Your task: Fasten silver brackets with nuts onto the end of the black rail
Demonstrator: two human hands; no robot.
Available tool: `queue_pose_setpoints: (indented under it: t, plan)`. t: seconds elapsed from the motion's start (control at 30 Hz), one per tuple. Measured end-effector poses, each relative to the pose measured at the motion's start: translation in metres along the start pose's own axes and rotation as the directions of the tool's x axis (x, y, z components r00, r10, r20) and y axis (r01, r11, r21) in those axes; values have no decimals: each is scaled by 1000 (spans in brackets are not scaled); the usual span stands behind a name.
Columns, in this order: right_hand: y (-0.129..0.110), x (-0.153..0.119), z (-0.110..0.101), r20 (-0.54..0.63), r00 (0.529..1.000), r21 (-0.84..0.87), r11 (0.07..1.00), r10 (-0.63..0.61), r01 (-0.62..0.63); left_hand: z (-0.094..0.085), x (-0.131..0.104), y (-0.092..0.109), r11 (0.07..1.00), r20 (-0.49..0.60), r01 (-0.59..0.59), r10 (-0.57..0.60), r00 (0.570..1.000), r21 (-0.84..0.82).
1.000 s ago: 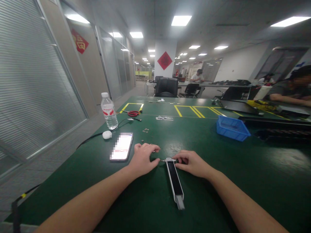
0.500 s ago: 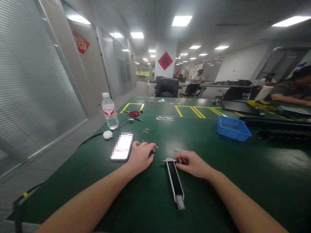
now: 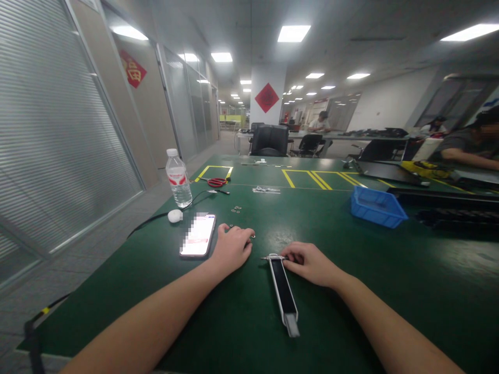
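Fingers spread and bent down, my left hand (image 3: 234,246) rests on the green table right of the phone (image 3: 198,236). A tiny metal ring (image 3: 253,237) lies at its foremost fingertip; whether something is under the fingers is hidden. My right hand (image 3: 307,262) is closed, thumb and curled fingers around the right end of a thin metal rod (image 3: 265,258). That rod crosses the top of a long, narrow white frame (image 3: 276,291) with a black inside and a grey flat piece (image 3: 291,325) at its near end. Farther off lie several small rings (image 3: 236,209).
A water bottle (image 3: 179,179), a white rounded case (image 3: 175,216) and red-handled scissors (image 3: 217,182) are at the left. A blue bin (image 3: 377,208) stands at the right, near black parts (image 3: 456,218). Small silvery pieces (image 3: 266,190) lie mid-table. A person (image 3: 468,140) sits far right.
My left fingers have drawn in slightly around the near rings, and one ring seen by the fingertips is now hidden. My right hand and the white frame stay put.
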State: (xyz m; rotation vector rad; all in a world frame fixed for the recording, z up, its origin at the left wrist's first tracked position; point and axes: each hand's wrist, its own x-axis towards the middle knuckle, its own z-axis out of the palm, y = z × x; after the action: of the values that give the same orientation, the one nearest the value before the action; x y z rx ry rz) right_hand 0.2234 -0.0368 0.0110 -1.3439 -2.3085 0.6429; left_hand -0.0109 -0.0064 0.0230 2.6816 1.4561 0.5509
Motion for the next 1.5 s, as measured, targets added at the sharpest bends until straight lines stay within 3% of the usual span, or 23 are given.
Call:
queue_pose_setpoints:
  t: [1.17,1.5]
  plan:
    - [-4,0,-1,3,1000,-16,1000,-18,18,8,1,-8,996,-79,-61,66,995,67]
    - [0,-2,-2,14,1000,73,997,11,-12,1,-6,6,999,-119,-25,22,993,-27]
